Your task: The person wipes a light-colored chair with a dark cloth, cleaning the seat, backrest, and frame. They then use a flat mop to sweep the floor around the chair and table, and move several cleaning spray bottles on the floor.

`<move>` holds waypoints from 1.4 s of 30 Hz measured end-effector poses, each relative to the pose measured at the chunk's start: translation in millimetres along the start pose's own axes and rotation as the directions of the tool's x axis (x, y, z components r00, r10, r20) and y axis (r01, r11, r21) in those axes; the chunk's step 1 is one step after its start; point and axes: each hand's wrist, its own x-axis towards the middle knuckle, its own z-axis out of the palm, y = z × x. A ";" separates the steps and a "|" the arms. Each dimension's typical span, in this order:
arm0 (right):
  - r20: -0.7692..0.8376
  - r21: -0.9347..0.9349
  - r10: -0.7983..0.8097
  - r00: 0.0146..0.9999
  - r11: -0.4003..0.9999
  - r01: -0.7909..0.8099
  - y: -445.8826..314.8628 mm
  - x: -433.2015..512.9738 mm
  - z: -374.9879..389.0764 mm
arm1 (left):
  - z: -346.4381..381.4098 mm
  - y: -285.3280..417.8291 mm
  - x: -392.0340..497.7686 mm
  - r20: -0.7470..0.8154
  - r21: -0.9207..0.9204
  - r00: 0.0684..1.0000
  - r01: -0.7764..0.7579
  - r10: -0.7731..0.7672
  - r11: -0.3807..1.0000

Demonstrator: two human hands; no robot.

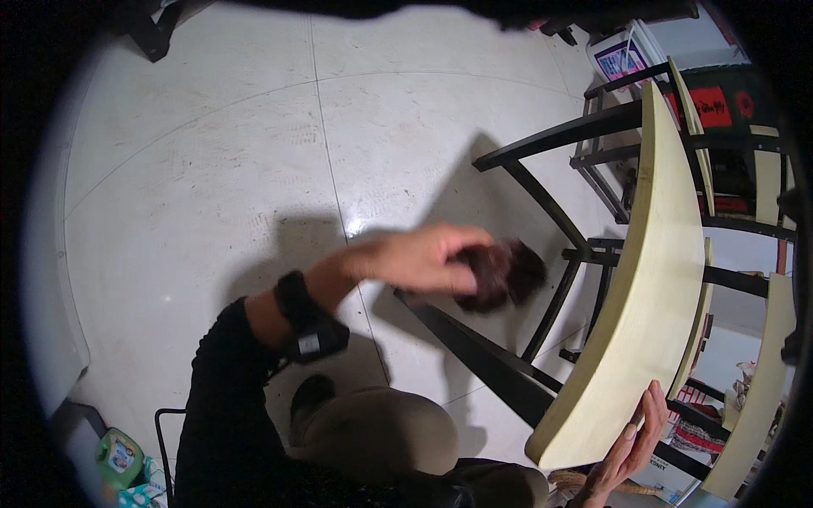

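My left hand [432, 257], blurred, is closed around a bunched dark red cloth [492, 276]. It is over the floor, to the left of a stool lying tipped on its side. That stool has a pale wooden seat [641, 273] turned on edge and black legs [489, 362] pointing left. A gap separates the cloth from the seat in the picture. My right hand [635, 438] grips the seat near its lower end, with fingers lying along the pale surface. A black strap with a small dark device [311, 336] is around my left wrist.
More black frames with pale slats [749, 381] stand at the right. A white bucket [625, 57] with a printed label is at the upper right. Lower left, a green plastic jug [119, 458] stands beside a patterned packet [143, 486]. Pale floor tiles [209, 159] bear smudges.
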 end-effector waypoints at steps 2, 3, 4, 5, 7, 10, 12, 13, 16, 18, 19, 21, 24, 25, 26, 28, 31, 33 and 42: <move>-0.007 0.015 -0.045 0.999 0.999 0.046 0.8 1.5 1.1 | 39.1 11.8 -1.5 0.196 -0.120 0.945 -0.243 0.263 0.963; -0.017 0.019 -0.045 0.999 0.999 0.045 0.8 2.0 1.8 | 57.6 14.6 -3.2 0.249 -0.136 0.944 -0.189 0.218 0.973; -0.035 0.102 -0.031 0.999 0.994 0.034 0.9 2.4 3.1 | 69.5 14.9 -0.7 0.187 0.000 0.911 -0.373 0.367 0.928; -0.048 0.118 -0.044 0.998 0.992 0.050 0.8 2.7 3.9 | 76.3 12.2 1.2 0.161 0.134 0.851 -0.520 0.500 0.843; -0.064 0.164 -0.035 0.997 0.985 0.045 0.5 2.7 6.1 | 76.7 -2.4 -3.3 0.144 0.161 0.824 -0.566 0.548 0.809; -0.084 0.182 -0.049 0.995 0.981 0.064 0.0 2.9 8.3 | 70.5 -47.9 -12.7 0.060 0.233 0.860 -0.505 0.506 0.831; -0.086 0.220 -0.040 0.995 0.974 0.058 -0.5 3.3 9.2 | 63.0 -89.5 -21.4 -0.093 0.101 0.921 -0.370 0.379 0.924; -0.096 0.199 -0.077 0.992 0.975 0.095 -0.9 3.1 9.5 | 56.8 -111.5 -25.6 -0.174 0.040 0.949 -0.261 0.264 0.964; -0.101 0.222 -0.061 0.993 0.972 0.082 -3.2 3.5 9.6 | 36.0 -171.4 -31.4 -0.321 0.396 0.926 -0.061 0.200 0.916; -0.108 0.190 -0.112 0.988 0.973 0.131 -4.6 3.9 9.0 | 27.8 -198.4 -29.5 -0.349 0.504 0.887 -0.094 0.302 0.859; -0.113 0.204 -0.123 0.986 0.968 0.144 -4.9 4.3 8.0 | 26.9 -205.0 -31.1 -0.395 0.525 0.861 -0.074 0.320 0.848; -0.130 0.118 -0.174 0.976 0.975 0.189 -4.7 4.9 6.5 | 34.0 -203.8 -34.2 -0.489 0.550 0.819 0.022 0.301 0.835; -0.182 0.100 -0.191 0.964 0.972 0.212 -2.1 4.8 5.3 | 61.8 -164.4 -43.3 -0.590 0.222 0.805 0.088 0.062 0.971; -0.187 0.100 -0.198 0.962 0.971 0.220 -0.6 5.2 4.8 | 74.4 -144.3 -44.5 -0.623 0.106 0.782 0.110 -0.020 0.988; -0.190 0.102 -0.202 0.961 0.969 0.224 0.5 4.4 5.2 | 83.9 -121.2 -44.0 -0.594 0.291 0.792 0.049 0.140 0.955; -0.206 0.187 -0.162 0.965 0.962 0.201 2.4 3.2 6.8 | 108.5 -75.5 -49.3 -0.539 0.038 0.841 -0.034 0.049 0.999; -0.250 0.150 -0.212 0.945 0.956 0.254 5.4 3.0 6.9 | 126.1 -16.7 -57.6 -0.360 0.457 0.836 -0.229 0.415 0.859; -0.256 0.208 -0.213 0.943 0.941 0.269 7.4 1.3 3.4 | 133.2 7.6 -53.4 -0.380 0.327 0.829 -0.294 0.410 0.898; 0.148 0.655 -0.513 0.846 0.691 0.304 14.0 -72.6 71.8 | 109.5 -6.0 -63.4 -0.165 0.741 0.986 0.104 0.030 0.663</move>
